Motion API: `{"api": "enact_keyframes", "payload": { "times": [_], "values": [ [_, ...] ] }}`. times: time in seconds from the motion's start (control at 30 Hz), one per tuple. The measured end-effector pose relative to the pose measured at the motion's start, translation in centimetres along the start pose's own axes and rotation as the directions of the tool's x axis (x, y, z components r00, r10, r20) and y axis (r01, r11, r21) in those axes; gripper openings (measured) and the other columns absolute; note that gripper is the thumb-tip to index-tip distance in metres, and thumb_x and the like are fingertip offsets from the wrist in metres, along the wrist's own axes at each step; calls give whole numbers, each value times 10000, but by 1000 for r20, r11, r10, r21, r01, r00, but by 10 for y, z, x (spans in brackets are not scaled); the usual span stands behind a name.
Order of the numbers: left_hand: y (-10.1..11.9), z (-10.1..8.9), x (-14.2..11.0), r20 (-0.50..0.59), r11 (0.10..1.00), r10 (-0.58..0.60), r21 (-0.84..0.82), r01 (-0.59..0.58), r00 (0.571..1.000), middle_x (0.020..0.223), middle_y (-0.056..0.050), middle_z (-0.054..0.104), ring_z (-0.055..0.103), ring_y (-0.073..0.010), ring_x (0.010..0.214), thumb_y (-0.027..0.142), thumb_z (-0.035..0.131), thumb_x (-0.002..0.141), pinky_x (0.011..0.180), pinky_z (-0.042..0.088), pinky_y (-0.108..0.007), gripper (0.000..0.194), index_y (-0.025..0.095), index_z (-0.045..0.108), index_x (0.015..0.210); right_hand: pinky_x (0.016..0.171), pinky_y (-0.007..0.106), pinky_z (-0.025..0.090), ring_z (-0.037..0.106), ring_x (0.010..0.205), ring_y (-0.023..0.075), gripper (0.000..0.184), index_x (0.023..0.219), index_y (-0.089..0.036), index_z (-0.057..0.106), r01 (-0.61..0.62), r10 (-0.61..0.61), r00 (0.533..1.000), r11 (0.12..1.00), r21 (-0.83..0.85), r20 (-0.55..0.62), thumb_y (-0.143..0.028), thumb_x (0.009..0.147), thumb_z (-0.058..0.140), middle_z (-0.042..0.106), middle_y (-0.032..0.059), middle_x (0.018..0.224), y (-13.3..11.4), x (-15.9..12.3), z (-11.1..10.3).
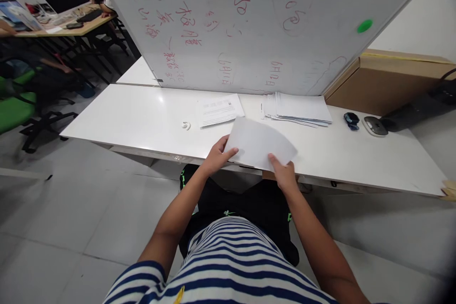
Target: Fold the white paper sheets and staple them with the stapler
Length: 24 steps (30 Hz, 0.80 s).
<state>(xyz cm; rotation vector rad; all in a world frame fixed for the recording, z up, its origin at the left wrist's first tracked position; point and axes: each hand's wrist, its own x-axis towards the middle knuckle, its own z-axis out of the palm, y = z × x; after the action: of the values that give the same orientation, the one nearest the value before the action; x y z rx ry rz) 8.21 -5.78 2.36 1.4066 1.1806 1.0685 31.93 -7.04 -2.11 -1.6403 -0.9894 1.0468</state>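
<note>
Two hands [216, 157] gripping curved white paper [258, 138] by its edges, paper stack [302, 107] beyond, white desk [142, 114].

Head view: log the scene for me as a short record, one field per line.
Left hand: left hand holds the paper at its left side
Right hand: right hand holds the same sheet's near right part, thumb on top
Sheet position: by the desk's near edge
Beyond the sheet: printed stack to the left, right stack with uneven edges
Desk, far left: small white item, identity unclear
Board: whiteboard, red writing
Right end: box
</note>
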Motion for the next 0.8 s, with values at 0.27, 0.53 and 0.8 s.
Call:
{"api": "enact_keyframes", "payload": {
  "times": [0.27,0.53,0.8],
  "values": [
    [13,-7,55,57,930,75,356,-91,996,1304,-94,558,506,-243,1198,530,322,943,975,395,-369,489,234,483,1298,781,305,588,672,967,252,448,1050,-145,632,-329,320,943,939,102,94,-313,661,777,669,136,1136,15,-2,-88],
    [-25,20,127,66,814,-31,580,-13,997,1425,-205,405,408,-308,1294,612,334,902,1003,334,-409,771,128,170,1480,661,320,578,696,840,265,372,943,-118,662,-330,336,928,942,-67,162,-301,640,777,713,148,996,1,16,-83],
    [-32,32,137,105,683,-63,730,-34,992,1422,-189,421,367,-338,1314,627,262,899,1030,282,-447,746,119,272,1445,585,311,561,695,755,253,381,932,-111,669,-333,349,912,937,-108,214,-294,621,792,726,142,924,-10,38,-75]
  ]
}}
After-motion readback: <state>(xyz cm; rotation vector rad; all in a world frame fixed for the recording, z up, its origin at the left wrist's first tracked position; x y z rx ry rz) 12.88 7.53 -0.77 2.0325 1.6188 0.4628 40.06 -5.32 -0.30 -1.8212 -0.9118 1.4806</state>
